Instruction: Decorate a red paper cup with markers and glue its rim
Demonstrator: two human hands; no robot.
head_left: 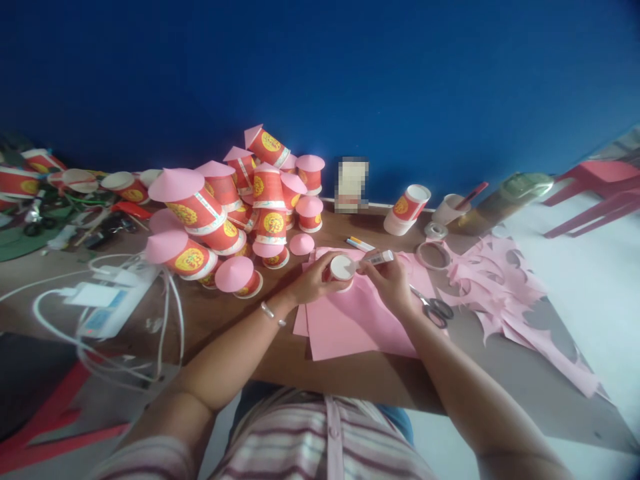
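Note:
My left hand is wrapped round a small paper cup held upside down, its white bottom facing up. My right hand grips a glue stick whose tip touches the cup's bottom rim. Both hands hover over a stack of pink paper sheets lying on the brown table. A metal bracelet sits on my left wrist.
A pile of red cups with pink cone lids stands at back left. Scissors lie right of my hands, pink paper scraps beyond. Tape rolls, two cups and markers sit behind. A power strip with cables is at left.

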